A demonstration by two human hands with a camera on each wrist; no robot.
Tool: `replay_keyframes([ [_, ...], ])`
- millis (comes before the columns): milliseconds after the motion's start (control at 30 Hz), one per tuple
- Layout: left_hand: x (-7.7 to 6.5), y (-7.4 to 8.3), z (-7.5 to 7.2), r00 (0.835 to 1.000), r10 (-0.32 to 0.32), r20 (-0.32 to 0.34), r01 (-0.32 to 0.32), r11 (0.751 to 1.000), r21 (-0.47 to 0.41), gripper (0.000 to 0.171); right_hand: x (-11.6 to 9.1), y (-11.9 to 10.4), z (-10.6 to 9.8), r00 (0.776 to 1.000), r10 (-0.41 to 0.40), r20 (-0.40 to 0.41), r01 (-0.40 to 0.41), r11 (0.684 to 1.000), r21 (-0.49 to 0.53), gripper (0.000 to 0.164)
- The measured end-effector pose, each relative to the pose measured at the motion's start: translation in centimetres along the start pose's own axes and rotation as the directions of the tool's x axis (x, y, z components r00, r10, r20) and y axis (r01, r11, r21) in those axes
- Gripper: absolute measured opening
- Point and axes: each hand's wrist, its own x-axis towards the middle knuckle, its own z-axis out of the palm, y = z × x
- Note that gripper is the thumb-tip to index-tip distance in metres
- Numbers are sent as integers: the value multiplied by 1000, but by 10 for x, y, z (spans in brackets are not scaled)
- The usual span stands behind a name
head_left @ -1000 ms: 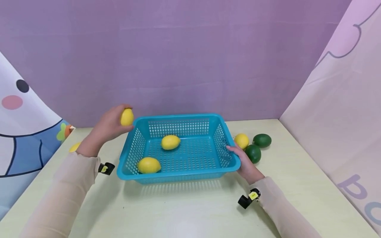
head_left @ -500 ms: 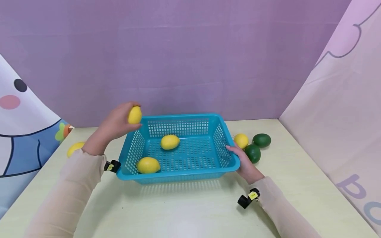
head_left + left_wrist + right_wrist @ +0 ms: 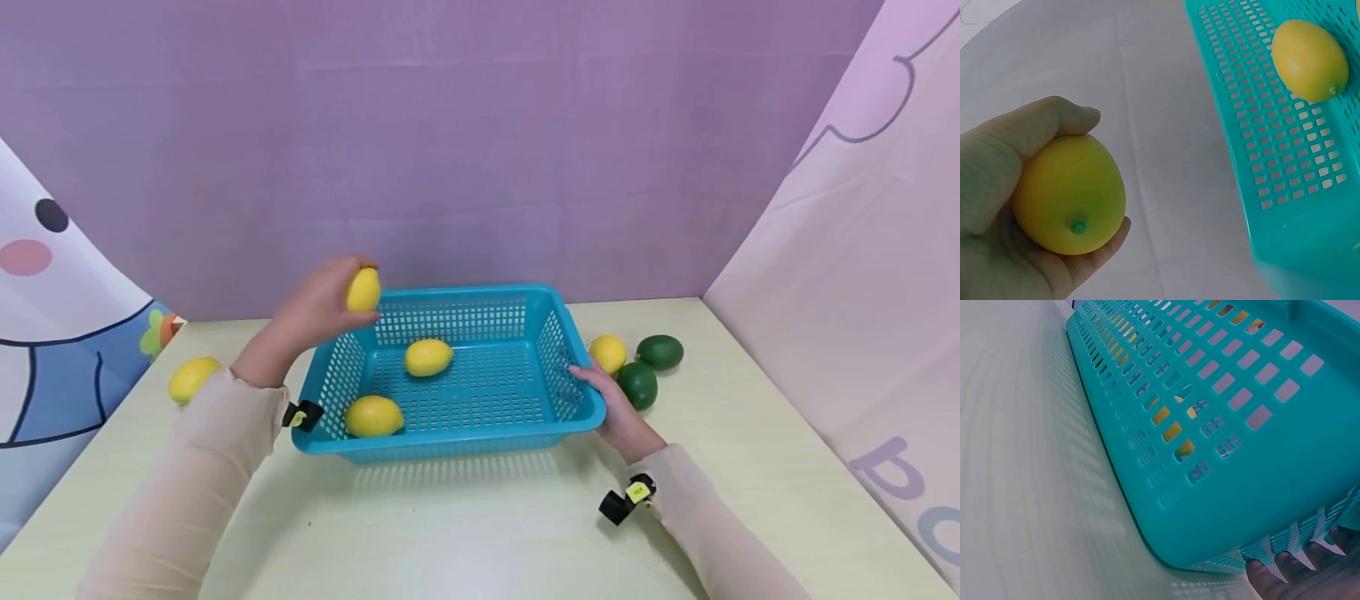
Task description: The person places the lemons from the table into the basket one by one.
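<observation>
My left hand (image 3: 318,304) holds a yellow lemon (image 3: 364,290) at the back left corner of the turquoise plastic basket (image 3: 457,442). In the left wrist view, thumb and fingers curl round this lemon (image 3: 1069,200), its greenish stem nub facing the camera. Two more lemons lie inside the basket, one toward the back (image 3: 429,358) and one in the front left corner (image 3: 374,417). My right hand (image 3: 618,417) grips the basket's right side, thumb over the rim. Its fingers (image 3: 1319,569) show against the outer mesh wall in the right wrist view.
A lemon (image 3: 193,379) lies on the pale table (image 3: 450,533) left of the basket. Right of it, close to my right hand, are another lemon (image 3: 608,354) and two dark green avocado-like fruits (image 3: 660,353). A purple cloth (image 3: 480,150) hangs behind the table.
My left hand has moved right with the lemon, from beside the basket to its back left corner. The table lemon at left has come into full view. My right hand stays put.
</observation>
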Motion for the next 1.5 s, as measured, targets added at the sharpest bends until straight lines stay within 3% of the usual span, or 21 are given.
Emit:
replay_keyframes([
  [400,10,12,13,999,17,50,-17,1000,-11,63,-1,1,-2,1000,-6,-2,6,1000,4,66],
  [1000,22,29,28,995,76,61,-77,997,10,64,-2,2,-3,1000,0,-7,0,1000,6,66],
  [1500,27,41,41,984,138,116,-139,990,-2,64,1,2,-3,1000,-2,6,2,1000,14,65],
])
